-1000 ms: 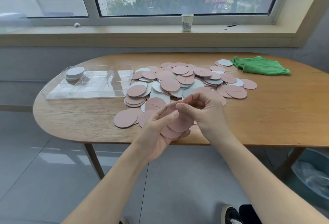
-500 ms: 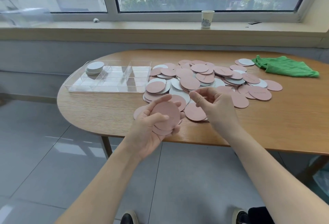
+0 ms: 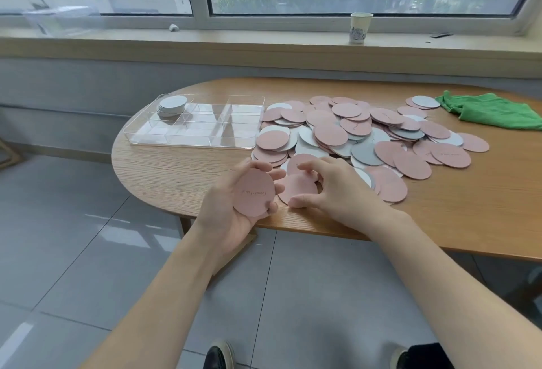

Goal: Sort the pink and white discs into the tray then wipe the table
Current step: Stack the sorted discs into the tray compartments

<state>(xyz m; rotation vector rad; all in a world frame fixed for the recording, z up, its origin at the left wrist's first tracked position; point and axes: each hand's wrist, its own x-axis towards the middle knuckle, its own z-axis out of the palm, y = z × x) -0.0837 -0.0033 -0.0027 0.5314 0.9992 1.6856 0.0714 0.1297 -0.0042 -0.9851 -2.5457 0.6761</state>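
Discs [image 3: 346, 134] on the table [image 3: 176, 175] are noted in pink and in white, some greyish. Faint lettering is seen on several pink faces. The tray [image 3: 193, 142] is clear plastic. The cloth [image 3: 492, 110] is green. Light wood grain is recorded on the table.

Left grip [image 3: 234, 207] curled palm-up; right grip [image 3: 331, 189] arched, fingers spread downward.

Pink and white discs [image 3: 346, 134] heaped beside clear tray [image 3: 193, 137].
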